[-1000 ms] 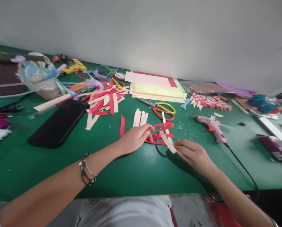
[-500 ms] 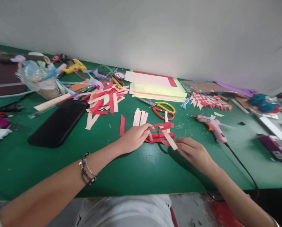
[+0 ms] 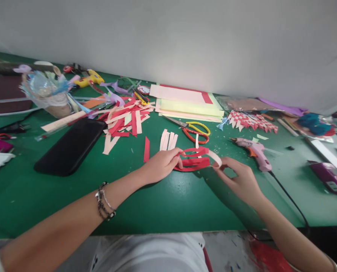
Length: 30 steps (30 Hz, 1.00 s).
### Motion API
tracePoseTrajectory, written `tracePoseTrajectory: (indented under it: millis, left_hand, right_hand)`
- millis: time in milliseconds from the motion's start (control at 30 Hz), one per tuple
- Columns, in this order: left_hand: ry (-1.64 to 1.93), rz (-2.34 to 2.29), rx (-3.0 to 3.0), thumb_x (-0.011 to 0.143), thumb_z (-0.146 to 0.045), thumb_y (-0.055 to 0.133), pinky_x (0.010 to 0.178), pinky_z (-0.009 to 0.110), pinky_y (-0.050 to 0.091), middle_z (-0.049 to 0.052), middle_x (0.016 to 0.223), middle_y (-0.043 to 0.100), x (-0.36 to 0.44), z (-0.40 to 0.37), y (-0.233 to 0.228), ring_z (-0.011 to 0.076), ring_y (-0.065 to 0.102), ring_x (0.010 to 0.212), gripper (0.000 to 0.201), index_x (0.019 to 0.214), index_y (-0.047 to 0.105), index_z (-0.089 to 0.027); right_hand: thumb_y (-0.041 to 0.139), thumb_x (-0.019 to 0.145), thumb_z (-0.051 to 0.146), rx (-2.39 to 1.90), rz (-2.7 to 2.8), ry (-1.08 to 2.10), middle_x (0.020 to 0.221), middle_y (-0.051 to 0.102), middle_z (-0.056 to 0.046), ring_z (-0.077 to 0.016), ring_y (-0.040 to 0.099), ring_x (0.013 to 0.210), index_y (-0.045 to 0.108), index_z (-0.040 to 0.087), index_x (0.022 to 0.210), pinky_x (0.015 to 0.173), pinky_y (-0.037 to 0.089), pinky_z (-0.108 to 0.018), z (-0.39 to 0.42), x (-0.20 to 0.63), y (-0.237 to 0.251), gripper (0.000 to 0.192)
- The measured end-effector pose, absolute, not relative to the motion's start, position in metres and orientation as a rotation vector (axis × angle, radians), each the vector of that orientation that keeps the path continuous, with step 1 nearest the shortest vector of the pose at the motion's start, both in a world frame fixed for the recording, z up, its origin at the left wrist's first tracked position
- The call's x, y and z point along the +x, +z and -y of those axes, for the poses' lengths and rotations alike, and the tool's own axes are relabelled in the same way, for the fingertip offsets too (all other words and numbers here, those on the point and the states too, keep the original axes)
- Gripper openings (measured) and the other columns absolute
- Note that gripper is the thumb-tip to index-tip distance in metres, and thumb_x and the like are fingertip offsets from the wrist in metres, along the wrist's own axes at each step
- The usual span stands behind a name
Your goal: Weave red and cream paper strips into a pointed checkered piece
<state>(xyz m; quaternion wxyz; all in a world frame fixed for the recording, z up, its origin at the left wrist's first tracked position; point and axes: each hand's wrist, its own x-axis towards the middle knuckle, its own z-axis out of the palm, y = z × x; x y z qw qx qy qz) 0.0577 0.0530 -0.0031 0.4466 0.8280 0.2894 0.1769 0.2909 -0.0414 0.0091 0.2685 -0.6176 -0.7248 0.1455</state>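
Observation:
My left hand (image 3: 168, 163) is closed on the left ends of several red paper strips (image 3: 195, 163), which stick out to the right, spread apart. My right hand (image 3: 239, 179) pinches a cream paper strip (image 3: 216, 158) between thumb and fingertips at the strips' right side. This cream strip bends in a curve there; part of it is hidden among the red ones. Another cream strip (image 3: 197, 141) points away behind them. Just beyond my left hand lie several cream strips (image 3: 168, 139) side by side and a single red strip (image 3: 146, 149).
Orange-and-yellow-handled scissors (image 3: 195, 132) lie beyond my hands. At the right is a pink glue gun (image 3: 254, 151) with its cord. A black phone (image 3: 70, 147), a pile of cut strips (image 3: 125, 117), paper sheets (image 3: 185, 104) and a woven red-and-white piece (image 3: 250, 121) surround the work.
My right hand has moved slightly right and turned, bending the cream strip from straight and slanted into a curve. My left hand stays in place on the red strips.

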Motion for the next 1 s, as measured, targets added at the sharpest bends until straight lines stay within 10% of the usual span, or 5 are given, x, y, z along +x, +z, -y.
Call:
tracePoseTrajectory:
  millis: [367,1000]
  left_hand:
    - [0.428,-0.712,2.070,0.092,-0.020,0.028,0.083,0.029,0.040,-0.002,0.085,0.068,0.058,-0.054,-0.005,0.0143,0.059,0.086,0.023,0.100,0.049,-0.020]
    - [0.460,-0.710,2.064,0.093,-0.020,0.028,0.081,0.029,0.041,-0.001,0.083,0.067,0.059,-0.052,-0.004,0.0142,0.060,0.084,0.021,0.102,0.047,-0.019]
  right_hand:
    - [0.057,0.077,0.042,-1.636,1.578,1.008,0.070,0.058,0.000,-0.0131,0.056,0.064,0.055,0.019,0.077,0.060,0.045,-0.025,0.025,0.302,-0.002,0.023]
    - [0.042,0.087,0.010,-1.216,2.489,-0.408,0.060,0.049,-0.001,-0.0117,0.037,0.058,0.051,0.018,0.063,0.054,0.029,-0.023,0.042,0.268,-0.006,0.027]
